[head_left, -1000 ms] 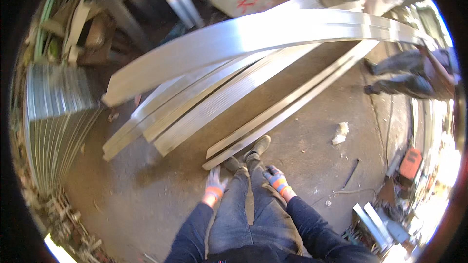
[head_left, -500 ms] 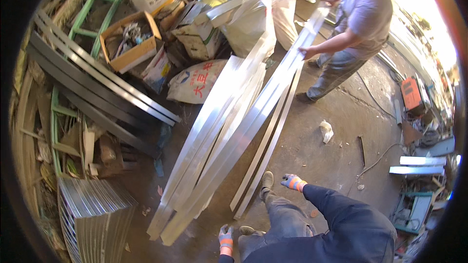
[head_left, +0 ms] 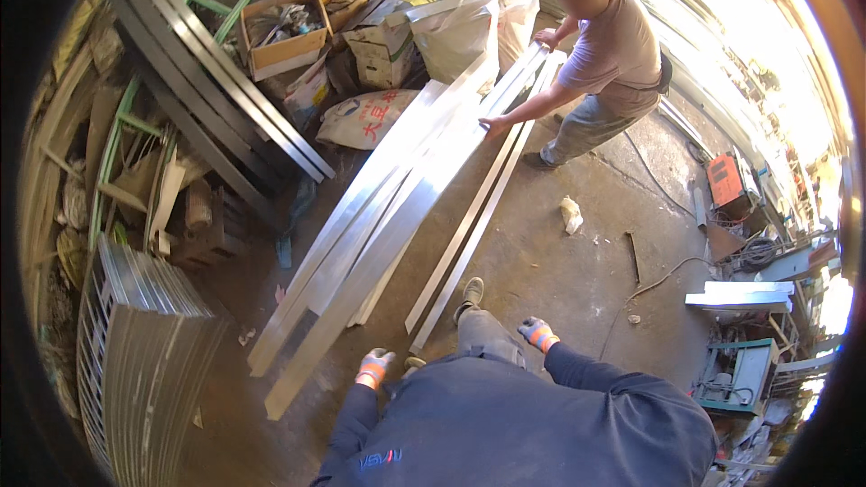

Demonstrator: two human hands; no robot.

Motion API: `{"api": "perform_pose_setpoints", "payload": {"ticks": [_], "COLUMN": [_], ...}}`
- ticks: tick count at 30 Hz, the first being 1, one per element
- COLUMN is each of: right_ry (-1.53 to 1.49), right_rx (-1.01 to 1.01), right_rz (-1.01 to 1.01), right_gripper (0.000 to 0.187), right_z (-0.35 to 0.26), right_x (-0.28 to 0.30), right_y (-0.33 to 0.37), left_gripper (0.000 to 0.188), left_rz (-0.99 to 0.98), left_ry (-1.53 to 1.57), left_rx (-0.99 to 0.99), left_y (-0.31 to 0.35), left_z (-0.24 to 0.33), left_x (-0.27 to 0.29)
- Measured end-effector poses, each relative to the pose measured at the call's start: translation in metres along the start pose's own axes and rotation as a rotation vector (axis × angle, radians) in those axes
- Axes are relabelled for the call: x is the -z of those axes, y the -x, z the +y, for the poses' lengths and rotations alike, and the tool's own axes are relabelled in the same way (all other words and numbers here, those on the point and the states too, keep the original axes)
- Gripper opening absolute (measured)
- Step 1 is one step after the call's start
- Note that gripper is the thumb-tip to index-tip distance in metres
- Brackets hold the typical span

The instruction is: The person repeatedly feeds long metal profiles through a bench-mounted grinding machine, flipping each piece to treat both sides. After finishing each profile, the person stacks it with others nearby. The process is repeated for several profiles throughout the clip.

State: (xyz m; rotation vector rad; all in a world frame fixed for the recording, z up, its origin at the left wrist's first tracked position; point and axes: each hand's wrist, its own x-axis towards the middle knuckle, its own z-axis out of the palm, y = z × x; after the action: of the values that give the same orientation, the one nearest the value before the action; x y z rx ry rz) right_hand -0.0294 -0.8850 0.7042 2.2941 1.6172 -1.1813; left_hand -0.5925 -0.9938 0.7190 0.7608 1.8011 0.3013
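Observation:
My left hand [head_left: 374, 366], in a grey and orange work glove, is held beside the near ends of the long metal profiles, holding nothing, its fingers apart. My right hand [head_left: 538, 334], gloved alike, hangs empty above the floor, fingers loosely bent and not closed. Ahead of me, a stack of long silvery metal profiles [head_left: 361, 225] slants from near left to far right. A co-worker [head_left: 613, 54] at the far end has both hands on the upper profiles. Two narrow strips [head_left: 476, 227] lie to the right of the stack, nearest my hands.
Dark and silvery bars [head_left: 212, 81] lean at the left, above a bundle of ribbed metal profiles [head_left: 153, 352]. An open cardboard box [head_left: 287, 59] and a printed sack [head_left: 347, 123] stand behind. An orange machine [head_left: 729, 185] and a cable [head_left: 663, 281] are at the right.
The co-worker has bent forward and lowered the far end of the profiles onto the stack. My view has shifted; my left hand has moved forward, and my right hand's fingers are more bent.

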Motion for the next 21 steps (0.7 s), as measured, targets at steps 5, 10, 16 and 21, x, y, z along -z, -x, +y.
{"api": "perform_pose_setpoints", "payload": {"ticks": [5, 10, 16, 21], "right_ry": [0.133, 0.259, -0.267, -0.141], "right_rx": [-0.054, 0.148, 0.053, 0.198], "right_rz": [-0.156, -0.144, -0.158, -0.163], "right_gripper": [0.047, 0.057, 0.060, 0.062], "right_z": [0.021, -0.003, -0.057, -0.090], "right_x": [-0.017, 0.013, 0.035, 0.048], "right_y": [0.095, 0.088, 0.036, 0.017], "left_gripper": [0.054, 0.044, 0.040, 0.038], "left_rz": [0.174, 0.284, 0.114, 0.067], "left_ry": [-0.015, 0.142, 0.389, 0.359], "left_rx": [0.132, 0.287, 0.334, 0.080], "left_y": [0.054, 0.091, 0.059, 0.008], "left_z": [-0.124, -0.156, -0.105, -0.038], "left_x": [0.057, 0.059, -0.005, -0.059]}}
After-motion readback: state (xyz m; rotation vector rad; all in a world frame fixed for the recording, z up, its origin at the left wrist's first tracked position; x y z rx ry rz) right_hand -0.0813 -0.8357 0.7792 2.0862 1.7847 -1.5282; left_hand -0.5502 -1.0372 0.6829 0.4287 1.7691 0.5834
